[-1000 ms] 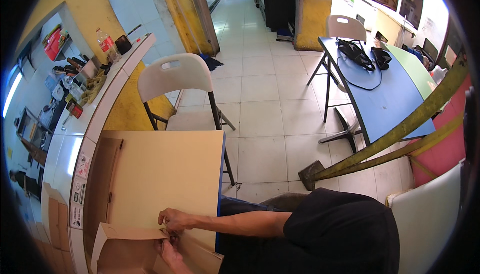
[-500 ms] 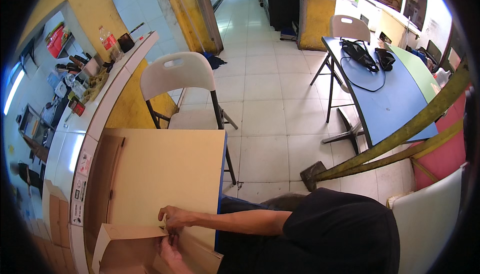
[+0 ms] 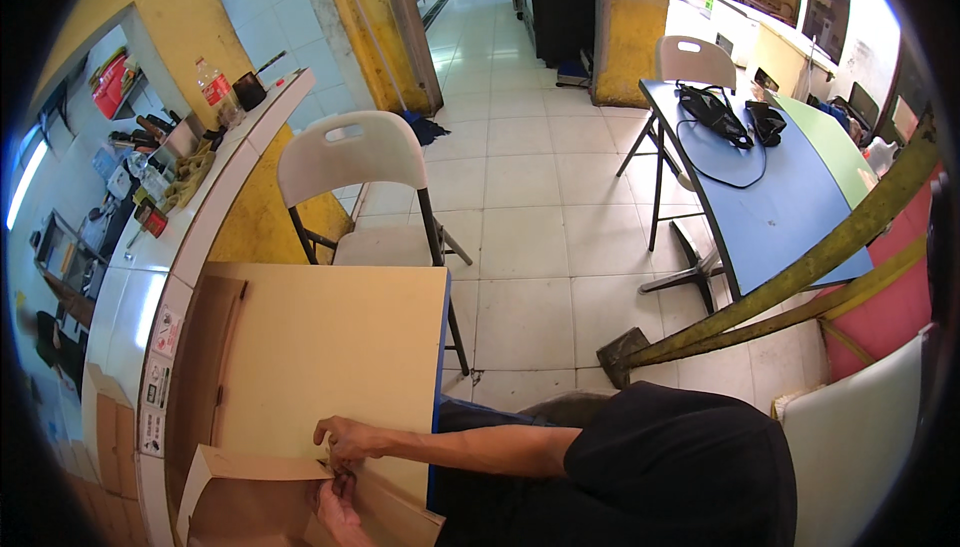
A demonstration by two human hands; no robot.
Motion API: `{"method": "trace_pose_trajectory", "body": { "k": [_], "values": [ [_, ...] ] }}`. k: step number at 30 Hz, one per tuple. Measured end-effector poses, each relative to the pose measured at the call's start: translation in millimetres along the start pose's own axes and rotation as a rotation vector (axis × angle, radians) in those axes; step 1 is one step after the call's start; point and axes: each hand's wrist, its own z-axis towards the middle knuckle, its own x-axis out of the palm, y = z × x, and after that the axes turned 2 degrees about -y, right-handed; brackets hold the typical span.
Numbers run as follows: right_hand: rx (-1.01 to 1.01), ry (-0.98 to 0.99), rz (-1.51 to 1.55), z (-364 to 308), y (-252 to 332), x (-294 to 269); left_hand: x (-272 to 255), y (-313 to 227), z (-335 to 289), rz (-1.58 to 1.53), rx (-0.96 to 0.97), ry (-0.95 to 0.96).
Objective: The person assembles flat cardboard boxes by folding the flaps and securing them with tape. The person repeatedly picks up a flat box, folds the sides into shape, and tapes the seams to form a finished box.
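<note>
An open brown cardboard box [image 3: 250,463] lies at the near left end of a pale yellow table [image 3: 335,347]. Both my hands meet at the box's corner. From the right, my right hand [image 3: 350,441] reaches over with bent fingers pinching the cardboard at that corner. My left hand [image 3: 340,505] comes up from the lower edge just below it, its fingers closed on the box's wall beside the same corner. The fingertips overlap, so anything small between them is hidden.
A beige folding chair [image 3: 352,162] stands beyond the table. Along the left runs a tiled counter [image 3: 190,252] with a bottle [image 3: 215,87] and utensils. Flattened cardboard [image 3: 115,437] leans at lower left. At right are a blue table [image 3: 775,212] with black straps and a slanted yellow metal frame [image 3: 770,297].
The view has shifted slightly. Both hands stay at the box's corner, with only small finger movement visible.
</note>
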Motion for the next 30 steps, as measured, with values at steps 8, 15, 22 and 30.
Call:
{"method": "trace_pose_trajectory", "body": {
  "k": [8, 15, 22, 30],
  "values": [
    [0.042, 0.037, -0.025, -3.2, 3.7, -3.7, -1.8, 4.8, 5.9, 0.031, -0.003, -0.001],
    [0.022, 0.066, -0.031, -32.2, -3.6, -6.4, -7.6, 24.8, 24.1, 0.193, 0.052, -0.131],
    [0.017, 0.127, -0.247, -45.4, -4.8, 3.2, 26.2, 3.5, -12.6, 0.491, 0.482, 0.189],
    [-0.219, -0.137, -0.464, -14.0, 16.2, -43.4, -16.1, -47.5, -141.0, 0.427, 0.712, -0.601]
  ]
}}
